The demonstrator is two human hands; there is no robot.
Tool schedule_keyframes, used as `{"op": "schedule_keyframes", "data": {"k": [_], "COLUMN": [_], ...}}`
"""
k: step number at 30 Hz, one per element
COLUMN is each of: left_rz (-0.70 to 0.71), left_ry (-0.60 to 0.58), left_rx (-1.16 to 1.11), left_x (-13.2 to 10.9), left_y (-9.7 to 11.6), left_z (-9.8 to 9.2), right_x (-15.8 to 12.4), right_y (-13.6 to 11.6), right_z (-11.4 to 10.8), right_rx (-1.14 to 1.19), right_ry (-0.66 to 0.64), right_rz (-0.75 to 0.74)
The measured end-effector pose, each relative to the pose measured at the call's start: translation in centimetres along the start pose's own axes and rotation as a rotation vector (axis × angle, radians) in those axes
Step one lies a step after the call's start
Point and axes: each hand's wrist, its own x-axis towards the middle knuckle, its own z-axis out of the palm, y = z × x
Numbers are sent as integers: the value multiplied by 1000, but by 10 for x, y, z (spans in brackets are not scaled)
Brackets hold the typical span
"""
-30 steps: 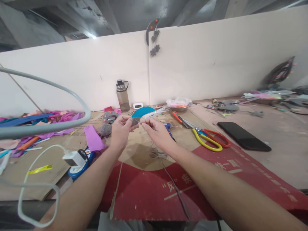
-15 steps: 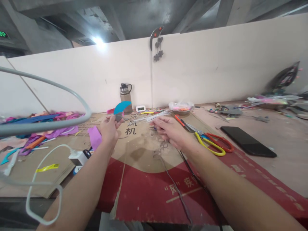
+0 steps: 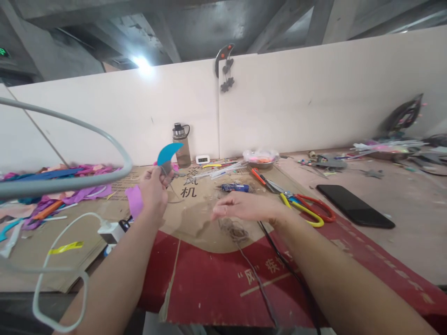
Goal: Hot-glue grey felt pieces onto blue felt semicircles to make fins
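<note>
My left hand (image 3: 153,186) pinches a blue crescent-shaped piece (image 3: 169,153) with a grey part at its lower end, held up above the cardboard. A thin grey cord (image 3: 173,191) hangs from near these fingers and curves to the right. My right hand (image 3: 240,206) is low over the cardboard, its fingers pressed together and pointing left; whether something thin is between them is hidden. Just below it lies a loose coil of grey cord (image 3: 235,231), with a strand running toward the front edge. Behind the right hand lies a blue tool (image 3: 235,187) with a pointed tip.
Scissors (image 3: 307,209) with red and yellow handles and a black phone (image 3: 354,205) lie at the right. A bottle (image 3: 181,149), a small white digital display (image 3: 203,159) and a bowl (image 3: 261,163) stand at the back. Felt scraps (image 3: 87,190) and a white charger (image 3: 110,231) are at the left.
My right hand has moved down toward the cord coil, uncovering the blue tool. My left hand has shifted slightly left with the blue crescent-shaped piece, which has turned a little.
</note>
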Motion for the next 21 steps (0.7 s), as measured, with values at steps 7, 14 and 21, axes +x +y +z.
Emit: {"op": "schedule_keyframes", "data": {"k": [7,14,21], "left_rz": [-52,-273,-381], "left_ry": [-76,-153,-183], "left_rx": [110,54,47], "left_x": [-18,-27,-33], "left_y": [-10,-16,-24], "left_z": [7,10,8], "right_x": [4,12,20], "right_y": [45,71,94], "right_z": [-17,-7,-2], "right_rx": [-723,-644,-492], "right_ry": [541,451,600], "right_rz": [561,633,648]}}
